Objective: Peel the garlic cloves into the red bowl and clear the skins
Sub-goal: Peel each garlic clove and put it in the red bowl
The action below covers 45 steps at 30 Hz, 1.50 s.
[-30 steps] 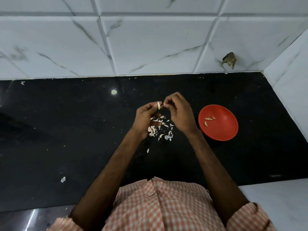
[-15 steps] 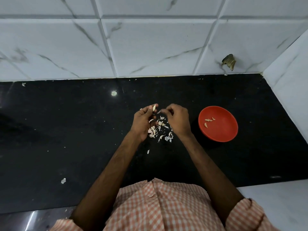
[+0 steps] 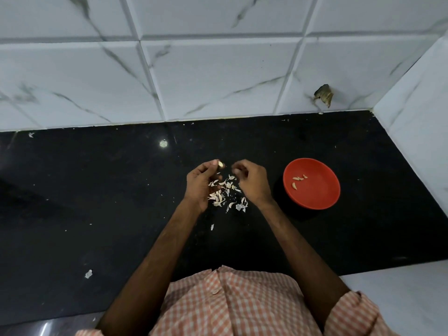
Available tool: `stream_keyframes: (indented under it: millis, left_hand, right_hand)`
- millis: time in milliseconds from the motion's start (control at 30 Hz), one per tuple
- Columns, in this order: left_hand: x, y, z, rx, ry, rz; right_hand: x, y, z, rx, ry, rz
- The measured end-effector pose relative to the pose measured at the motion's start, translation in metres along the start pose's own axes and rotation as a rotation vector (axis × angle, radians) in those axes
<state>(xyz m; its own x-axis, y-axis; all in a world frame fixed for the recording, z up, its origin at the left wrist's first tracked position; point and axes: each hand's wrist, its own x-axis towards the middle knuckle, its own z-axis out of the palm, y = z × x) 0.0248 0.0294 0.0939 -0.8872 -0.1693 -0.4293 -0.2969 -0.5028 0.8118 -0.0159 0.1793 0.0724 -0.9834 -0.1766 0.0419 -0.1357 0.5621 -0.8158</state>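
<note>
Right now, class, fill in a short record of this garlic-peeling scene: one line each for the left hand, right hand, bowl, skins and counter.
left hand: pinches one garlic clove at its fingertips
right hand: fingers curled, apart from that clove; unclear whether it holds anything
red bowl: on the counter right of both hands, holds a few peeled cloves
skins: loose pile on the counter between the hands
counter: black, with stray scraps nearer the person
</note>
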Motion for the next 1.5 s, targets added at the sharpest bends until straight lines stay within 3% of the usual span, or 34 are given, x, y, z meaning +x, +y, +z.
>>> stream_keyframes:
  millis: [100,300,467,633,800,967,1133,1367,1500]
  left_hand:
    - [0.001,0.0,-0.002,-0.048,0.022,0.019]
    - [-0.003,0.001,0.001,-0.072,0.019,0.077]
    - [-0.001,-0.001,0.0,-0.046,0.002,0.11]
    - [-0.006,-0.001,0.005,-0.013,-0.031,0.134]
    - [-0.005,-0.002,0.004,0.043,-0.063,0.133]
    - [-0.002,0.0,0.005,0.023,-0.058,0.151]
    - [0.001,-0.001,0.002,0.127,-0.002,0.24]
    - [0.006,-0.002,-0.002,0.584,0.067,0.575]
    - [0.006,-0.002,-0.002,0.799,0.104,0.668]
  right_hand:
    - [-0.001,0.004,-0.001,-0.021,-0.091,0.0]
    - [0.003,0.0,-0.003,-0.101,0.133,-0.144]
    - [0.002,-0.02,-0.003,0.117,0.129,-0.241]
    - [-0.005,-0.033,0.008,0.317,0.091,-0.106]
    - [-0.006,-0.037,0.01,0.67,0.063,0.102]
    - [-0.008,-0.037,0.007,0.849,0.051,0.161]
    - [-0.006,-0.036,0.005,0.811,0.062,0.142]
    - [-0.004,-0.034,0.003,0.375,0.127,-0.045]
    - [-0.004,-0.034,0.001,0.352,0.141,-0.044]
